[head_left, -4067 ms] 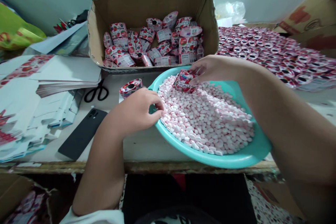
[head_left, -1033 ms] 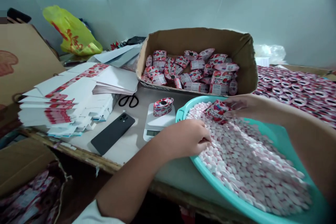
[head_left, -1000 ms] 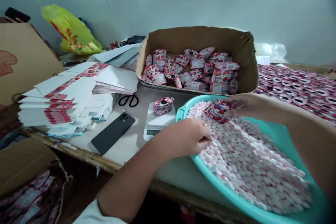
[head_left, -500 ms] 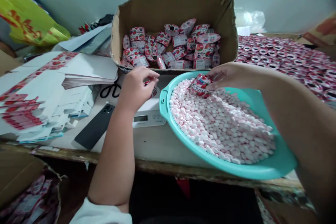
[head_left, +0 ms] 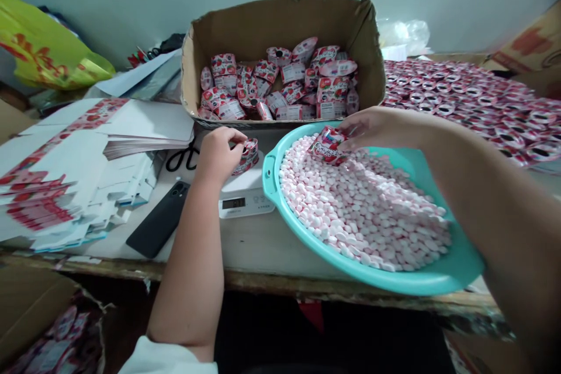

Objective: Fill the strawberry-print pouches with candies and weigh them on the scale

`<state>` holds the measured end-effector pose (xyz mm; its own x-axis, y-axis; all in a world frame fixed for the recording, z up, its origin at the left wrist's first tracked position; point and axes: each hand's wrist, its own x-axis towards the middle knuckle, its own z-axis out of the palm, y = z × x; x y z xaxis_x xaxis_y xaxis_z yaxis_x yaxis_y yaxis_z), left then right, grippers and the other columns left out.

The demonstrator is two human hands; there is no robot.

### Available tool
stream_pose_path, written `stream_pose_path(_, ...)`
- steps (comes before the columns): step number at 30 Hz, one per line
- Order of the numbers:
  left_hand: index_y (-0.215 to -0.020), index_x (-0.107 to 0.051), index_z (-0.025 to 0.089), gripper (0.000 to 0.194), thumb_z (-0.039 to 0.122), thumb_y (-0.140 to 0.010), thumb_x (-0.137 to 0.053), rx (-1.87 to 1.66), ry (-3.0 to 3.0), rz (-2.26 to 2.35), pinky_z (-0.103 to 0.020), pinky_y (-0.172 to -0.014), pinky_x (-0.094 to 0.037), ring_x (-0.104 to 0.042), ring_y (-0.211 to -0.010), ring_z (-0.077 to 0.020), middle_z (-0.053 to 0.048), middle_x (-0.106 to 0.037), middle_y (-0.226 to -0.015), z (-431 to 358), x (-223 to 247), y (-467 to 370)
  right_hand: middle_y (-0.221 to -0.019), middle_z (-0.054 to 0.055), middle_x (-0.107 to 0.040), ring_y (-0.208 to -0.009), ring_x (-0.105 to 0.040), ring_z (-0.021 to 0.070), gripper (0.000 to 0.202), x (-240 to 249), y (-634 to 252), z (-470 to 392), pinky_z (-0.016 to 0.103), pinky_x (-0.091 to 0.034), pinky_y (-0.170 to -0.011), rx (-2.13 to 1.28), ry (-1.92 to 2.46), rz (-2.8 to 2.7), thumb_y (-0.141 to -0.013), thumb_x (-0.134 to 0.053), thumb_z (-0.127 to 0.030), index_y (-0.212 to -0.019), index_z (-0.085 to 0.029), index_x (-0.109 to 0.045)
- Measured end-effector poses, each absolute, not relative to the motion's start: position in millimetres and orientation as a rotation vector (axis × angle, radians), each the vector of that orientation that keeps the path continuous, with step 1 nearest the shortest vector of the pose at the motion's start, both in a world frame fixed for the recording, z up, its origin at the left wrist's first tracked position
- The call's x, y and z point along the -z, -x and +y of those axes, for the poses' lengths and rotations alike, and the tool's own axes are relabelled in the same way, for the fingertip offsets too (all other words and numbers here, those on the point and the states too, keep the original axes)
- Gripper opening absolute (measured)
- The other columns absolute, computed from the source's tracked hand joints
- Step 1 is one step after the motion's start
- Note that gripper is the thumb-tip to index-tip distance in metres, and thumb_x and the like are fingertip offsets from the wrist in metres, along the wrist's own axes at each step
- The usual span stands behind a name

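Observation:
My right hand (head_left: 370, 128) reaches over the teal basin (head_left: 272, 172) and grips a red strawberry-printed candy packet (head_left: 328, 146). That packet rests low against the pale pink candies (head_left: 368, 210) filling much of the basin. My left hand (head_left: 222, 155) is bent with its thumb and fingers closed at the near rim of another strawberry-printed packet (head_left: 249, 158). This one stands upright on the white digital scale (head_left: 256, 201), and the hand partly covers it.
Behind stands an open cardboard box (head_left: 284, 23) with several packets. To the right, many packets (head_left: 464, 93) stand in rows. On the left lie flat white cartons (head_left: 144, 117), black scissors (head_left: 182, 158), a dark phone (head_left: 160, 219) and a yellow bag (head_left: 48, 41).
My left hand has drawn back slightly left, so more of the packet on the scale shows. My right hand still grips its packet in the basin. The view has shifted a little.

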<state>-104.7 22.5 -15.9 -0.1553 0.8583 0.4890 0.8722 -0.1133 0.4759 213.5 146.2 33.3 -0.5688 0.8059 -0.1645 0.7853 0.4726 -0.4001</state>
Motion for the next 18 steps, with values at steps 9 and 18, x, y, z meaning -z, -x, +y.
stream_pose_path(9, -0.085, -0.071, 0.021, 0.016, 0.018, -0.082, -0.055, 1.056, 2.116, -2.114, -0.034, -0.087, -0.051, -0.066, -0.089, -0.0219, -0.006, -0.072, -0.092, 19.2, 13.8, 109.6, -0.096, 0.006, -0.075, -0.089, -0.066, 0.0305, 0.053, -32.8, -214.7, 149.4, 0.036, -0.048, -0.073, -0.757, 1.379, -2.656, -0.069, -0.072, -0.056, -0.109, -0.021, -0.073)
stream_pose_path(18, -0.095, -0.07, 0.021, 0.015, 0.03, -0.083, -0.068, 1.407, 2.815, -1.652, -0.031, -0.09, -0.051, -0.065, -0.099, -0.0182, -0.006, -0.067, -0.106, -3.3, -4.5, 33.9, -0.091, 0.006, -0.075, -0.086, -0.065, 0.0294, 0.052, -30.0, -214.7, 148.8, 0.035, -0.049, -0.069, -0.753, 1.376, -2.652, -0.071, -0.07, -0.056, -0.11, -0.023, -0.072)
